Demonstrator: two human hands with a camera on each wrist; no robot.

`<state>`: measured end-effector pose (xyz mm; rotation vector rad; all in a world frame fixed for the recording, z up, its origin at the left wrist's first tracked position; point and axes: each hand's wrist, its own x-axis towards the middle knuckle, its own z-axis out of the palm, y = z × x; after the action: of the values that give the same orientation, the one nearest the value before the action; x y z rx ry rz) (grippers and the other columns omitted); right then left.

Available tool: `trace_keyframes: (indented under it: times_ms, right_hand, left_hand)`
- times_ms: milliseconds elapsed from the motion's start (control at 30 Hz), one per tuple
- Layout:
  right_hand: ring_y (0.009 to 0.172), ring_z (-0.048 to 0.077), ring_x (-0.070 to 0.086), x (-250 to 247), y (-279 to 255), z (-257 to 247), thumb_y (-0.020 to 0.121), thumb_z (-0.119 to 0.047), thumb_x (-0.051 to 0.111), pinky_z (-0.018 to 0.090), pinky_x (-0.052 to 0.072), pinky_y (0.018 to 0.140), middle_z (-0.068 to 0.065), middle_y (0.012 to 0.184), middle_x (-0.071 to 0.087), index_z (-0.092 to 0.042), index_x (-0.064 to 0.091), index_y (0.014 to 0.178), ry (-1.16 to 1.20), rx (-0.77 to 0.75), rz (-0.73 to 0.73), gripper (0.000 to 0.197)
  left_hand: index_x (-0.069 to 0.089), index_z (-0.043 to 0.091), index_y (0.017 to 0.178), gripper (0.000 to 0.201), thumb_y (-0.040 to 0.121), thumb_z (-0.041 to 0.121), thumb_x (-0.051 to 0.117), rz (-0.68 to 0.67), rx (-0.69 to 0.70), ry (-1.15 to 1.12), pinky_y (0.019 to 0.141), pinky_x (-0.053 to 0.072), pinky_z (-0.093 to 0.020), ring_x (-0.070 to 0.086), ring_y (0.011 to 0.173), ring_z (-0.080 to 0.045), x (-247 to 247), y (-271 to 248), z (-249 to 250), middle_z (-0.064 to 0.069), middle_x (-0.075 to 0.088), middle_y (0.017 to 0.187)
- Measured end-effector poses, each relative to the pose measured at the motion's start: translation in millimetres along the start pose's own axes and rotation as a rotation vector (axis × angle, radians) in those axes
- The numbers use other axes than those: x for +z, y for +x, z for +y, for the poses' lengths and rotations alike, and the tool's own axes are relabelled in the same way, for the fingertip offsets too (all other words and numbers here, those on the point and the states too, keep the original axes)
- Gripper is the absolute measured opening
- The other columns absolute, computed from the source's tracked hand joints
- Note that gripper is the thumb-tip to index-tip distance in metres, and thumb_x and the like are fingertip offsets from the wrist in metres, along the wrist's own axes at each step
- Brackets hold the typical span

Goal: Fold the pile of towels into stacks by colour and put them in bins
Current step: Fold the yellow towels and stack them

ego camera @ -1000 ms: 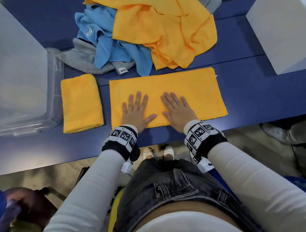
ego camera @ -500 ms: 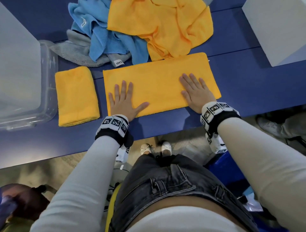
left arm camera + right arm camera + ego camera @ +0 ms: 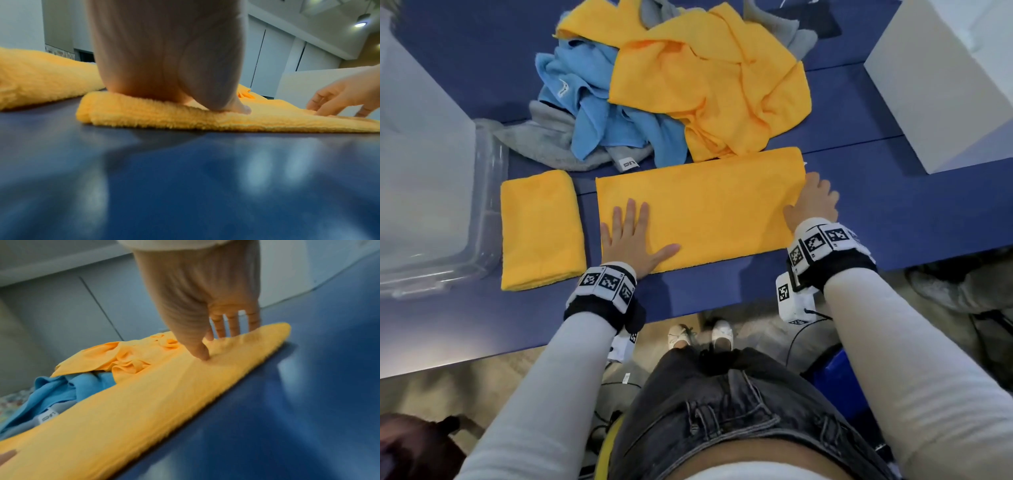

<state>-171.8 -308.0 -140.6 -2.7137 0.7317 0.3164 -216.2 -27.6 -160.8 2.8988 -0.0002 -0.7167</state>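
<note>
Orange towel (image 3: pixel 705 205) beneath flat left hand (image 3: pixel 631 240) and loose-fingered right hand (image 3: pixel 813 204); label (image 3: pixel 629 164) illegible

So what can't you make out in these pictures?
- Pile, head view: towel count; the towels overlap and the top edge cuts them off.
- Bin, head view: contents; cut off by the left edge and washed out.
- Left hand, left wrist view: fingers hidden behind its own palm.
- Label, right wrist view: too blurred to read.
</note>
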Motion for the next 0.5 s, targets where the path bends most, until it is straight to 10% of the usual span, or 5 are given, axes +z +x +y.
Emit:
trace_keyframes:
  times_ms: [167, 267, 333, 500]
  right_hand:
    - [0.115, 0.036, 0.052, -21.3, 19.7, -1.0, 0.081, -0.016, 0.07, 0.044, 0.046, 0.087, 0.018, 0.124, 0.05, -0.002, 0.04, 0.125, 0.214, 0.233, -0.177, 0.055]
    - [0.076, 0.028, 0.054, -20.7, 20.4, 1.0, 0.078, -0.017, 0.069, 0.033, 0.043, 0.062, 0.01, 0.082, 0.05, -0.009, 0.047, 0.079, 0.212, 0.184, -0.18, 0.024]
    - [0.054, 0.02, 0.038, -21.1, 19.0, 4.0, 0.078, -0.014, 0.068, 0.026, 0.03, 0.048, 0.005, 0.064, 0.037, -0.016, 0.031, 0.063, 0.228, 0.197, -0.167, 0.04]
    - [0.092, 0.033, 0.057, -34.7, -3.9, -13.0, 0.087, -0.014, 0.055, 0.032, 0.036, 0.069, 0.012, 0.101, 0.054, -0.009, 0.05, 0.104, 0.124, -0.005, -0.047, 0.019]
  left_hand:
    - [-0.019, 0.023, 0.147, 0.103, 0.077, 0.077, 0.034, -0.018, 0.01, -0.015, 0.114, -0.012, -0.049, -0.024, 0.142, -0.025, -2.5, 1.1, -0.9, -0.001, -0.028, 0.154]
    - [-0.02, 0.023, 0.147, 0.105, 0.076, 0.078, 0.035, -0.039, 0.019, -0.004, 0.115, -0.011, -0.05, -0.024, 0.142, -0.026, -3.7, 0.5, -3.3, -0.001, -0.029, 0.153]
    - [-0.02, 0.022, 0.147, 0.106, 0.076, 0.077, 0.037, -0.073, -0.003, 0.026, 0.114, -0.01, -0.051, -0.023, 0.142, -0.027, -8.8, -0.1, -0.3, -0.002, -0.028, 0.153]
    - [0.019, 0.018, 0.148, 0.074, 0.089, 0.041, 0.057, 0.032, 0.126, -0.232, 0.117, 0.009, -0.04, 0.006, 0.145, -0.028, -40.7, 6.1, 31.0, -0.005, 0.01, 0.158]
